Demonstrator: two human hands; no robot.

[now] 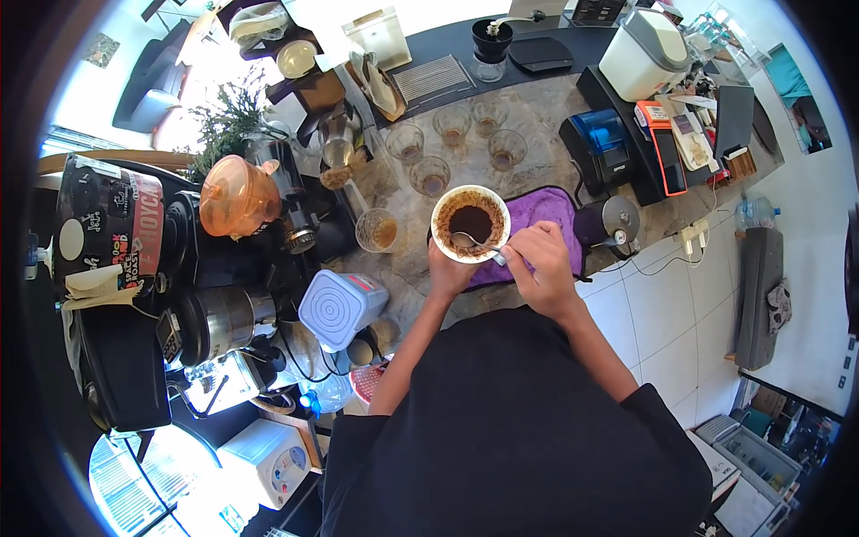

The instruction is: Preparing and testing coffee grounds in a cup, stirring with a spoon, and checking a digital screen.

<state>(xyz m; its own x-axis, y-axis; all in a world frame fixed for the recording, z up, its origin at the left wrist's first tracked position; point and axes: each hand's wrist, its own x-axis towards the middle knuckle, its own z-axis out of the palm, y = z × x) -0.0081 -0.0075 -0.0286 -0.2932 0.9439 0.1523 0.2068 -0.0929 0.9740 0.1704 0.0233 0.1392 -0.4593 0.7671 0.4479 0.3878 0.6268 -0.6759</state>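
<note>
My left hand (450, 273) is wrapped around the lower side of a white cup (442, 215), tilted so its inside faces me. Dark brown liquid, probably coffee, lies in it, and brown grounds cling to the inner wall. Pinched in the fingers of my right hand (543, 261) is a metal spoon (483, 245), its bowl inside the cup near the liquid. Beneath the cup and my right hand a purple cloth (550, 204) is spread on the counter. Left of the cup stands a small glass (377, 231) with some brown liquid.
Beyond the cup, several clear glasses (429, 176) with a little brown liquid stand on the stone counter (546, 107). A grinder-like black machine (300, 215) and a grey lidded container (343, 309) are to the left. A metal pitcher (608, 221) and blue-black printer (598, 143) are right.
</note>
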